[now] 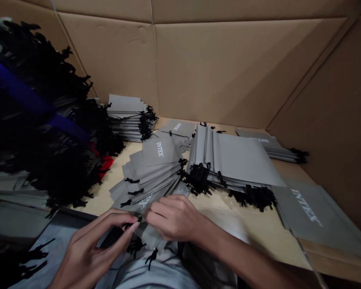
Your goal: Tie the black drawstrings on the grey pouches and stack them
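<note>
Low at the front, my left hand (99,237) pinches a black drawstring (128,225) between thumb and fingertips. Close beside it, my right hand (174,216) is closed in a fist at the edge of a grey drawstring pouch (152,237); its fingertips are hidden, so its exact grip cannot be seen. Just beyond both hands lies a fanned pile of grey pouches (156,164) printed INTEX, with black knotted cord ends sticking out. More black cord ends (152,257) hang over my lap below the hands.
A tall bundle of black-corded pouches (33,100) with a blue band rises at the left. Stacks of grey pouches stand at the back left (124,120), centre right (243,156) and far right (321,212). Cardboard walls (228,68) enclose the wooden table (105,196).
</note>
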Motion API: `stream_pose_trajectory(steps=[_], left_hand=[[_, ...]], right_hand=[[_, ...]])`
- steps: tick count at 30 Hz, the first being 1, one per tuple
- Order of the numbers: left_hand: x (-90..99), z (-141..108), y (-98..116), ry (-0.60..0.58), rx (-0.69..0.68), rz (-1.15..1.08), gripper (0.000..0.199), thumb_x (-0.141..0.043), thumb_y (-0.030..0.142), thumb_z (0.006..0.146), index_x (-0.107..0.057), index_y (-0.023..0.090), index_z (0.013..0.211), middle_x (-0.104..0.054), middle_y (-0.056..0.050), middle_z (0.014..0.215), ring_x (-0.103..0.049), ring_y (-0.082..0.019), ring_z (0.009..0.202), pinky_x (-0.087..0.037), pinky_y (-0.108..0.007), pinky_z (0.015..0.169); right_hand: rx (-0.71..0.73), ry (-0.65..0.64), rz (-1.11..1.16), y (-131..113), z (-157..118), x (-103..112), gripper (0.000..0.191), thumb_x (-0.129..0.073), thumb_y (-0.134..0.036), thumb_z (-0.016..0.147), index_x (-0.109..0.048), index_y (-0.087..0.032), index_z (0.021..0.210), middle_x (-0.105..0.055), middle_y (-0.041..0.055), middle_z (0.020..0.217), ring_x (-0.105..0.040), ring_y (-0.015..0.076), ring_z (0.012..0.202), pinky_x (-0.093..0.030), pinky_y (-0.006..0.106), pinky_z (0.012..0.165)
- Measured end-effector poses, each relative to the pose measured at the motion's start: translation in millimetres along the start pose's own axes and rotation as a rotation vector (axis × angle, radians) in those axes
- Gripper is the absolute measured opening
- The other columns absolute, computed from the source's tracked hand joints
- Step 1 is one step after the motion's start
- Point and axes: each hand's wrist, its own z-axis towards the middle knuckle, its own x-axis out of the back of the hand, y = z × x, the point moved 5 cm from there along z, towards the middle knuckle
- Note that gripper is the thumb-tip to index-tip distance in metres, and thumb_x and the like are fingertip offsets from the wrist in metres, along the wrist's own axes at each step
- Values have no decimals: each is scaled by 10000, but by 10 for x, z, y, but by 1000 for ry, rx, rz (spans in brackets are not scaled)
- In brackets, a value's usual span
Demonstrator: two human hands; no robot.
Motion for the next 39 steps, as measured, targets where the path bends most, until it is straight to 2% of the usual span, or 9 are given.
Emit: stream_pose_trajectory(steps=[6, 11, 16, 20, 26, 32, 34, 36, 39], left_hand=[[-86, -39, -181, 31, 55, 15, 270, -800, 430, 995, -756, 302, 1229, -859, -10, 1073, -842, -195, 873, -683, -213, 776], [-15, 29, -91, 7, 25, 73, 254, -783, 509, 988, -720, 302, 1122, -820, 30, 924, -811, -160, 755, -646, -169, 710], [-18, 69, 4, -179, 131, 69, 248, -608, 490, 1075, -698, 291, 957, -763, 30, 807, -749, -167, 686, -606, -178, 642], [-96, -18, -98, -277, 275, -38, 386, -570, 532, 1077, -685, 265, 823, -690, 31, 717, -665, -156, 635, -558, -176, 605], [-120, -139, -242, -264, 399, -143, 506, -574, 600, 1052, -612, 229, 711, -554, 25, 659, -540, -153, 604, -474, -202, 544], [-90, -40, -153, -202, 259, -52, 409, -579, 538, 1083, -700, 260, 809, -684, 35, 691, -665, -144, 604, -545, -173, 563], [-78, -7, -120, -122, 147, 25, 258, -656, 529, 1058, -766, 297, 1051, -800, 32, 881, -768, -150, 721, -617, -164, 675], [-88, -15, -91, -48, 4, 86, 323, -734, 515, 1027, -738, 327, 1289, -841, 13, 1109, -825, -170, 898, -654, -179, 810], [-147, -86, -73, -12, -154, 93, 304, -731, 340, 1061, -708, 326, 1364, -827, 0, 1223, -817, -178, 1051, -646, -217, 958]], right_hand=[[-23, 10, -8, -11, 8, 56, 282, -502, -443, 1174, -656, -219, 1100, -642, -35, 785, -591, 146, 729, -288, 333, 540], [39, 5, -37, -31, -10, 27, 130, -552, -280, 1153, -671, -233, 1173, -649, -45, 807, -560, 145, 732, -292, 327, 539], [48, 40, -50, -26, -13, 40, 154, -528, -267, 1153, -678, -235, 1165, -643, -53, 796, -531, 142, 695, -317, 324, 553], [65, 34, -65, -33, -8, 27, 151, -531, -268, 1144, -677, -233, 1123, -640, -51, 800, -514, 138, 681, -314, 321, 570], [158, 56, -46, -81, -7, 2, 210, -517, -260, 1120, -660, -238, 968, -640, -47, 822, -467, 133, 654, -299, 324, 568], [123, 25, -49, -22, -56, -33, 114, -560, -239, 1065, -652, -233, 999, -643, -45, 821, -488, 150, 659, -313, 337, 574], [111, 35, -47, -12, -61, -35, 125, -549, -230, 1064, -654, -226, 995, -633, -41, 807, -489, 157, 655, -316, 343, 570], [103, 59, -50, -13, -51, -28, 175, -519, -227, 1085, -656, -221, 977, -609, -38, 774, -478, 161, 642, -305, 350, 560], [95, 95, -62, -21, -21, -9, 262, -475, -217, 1128, -656, -213, 938, -576, -38, 737, -464, 159, 635, -294, 348, 553]])
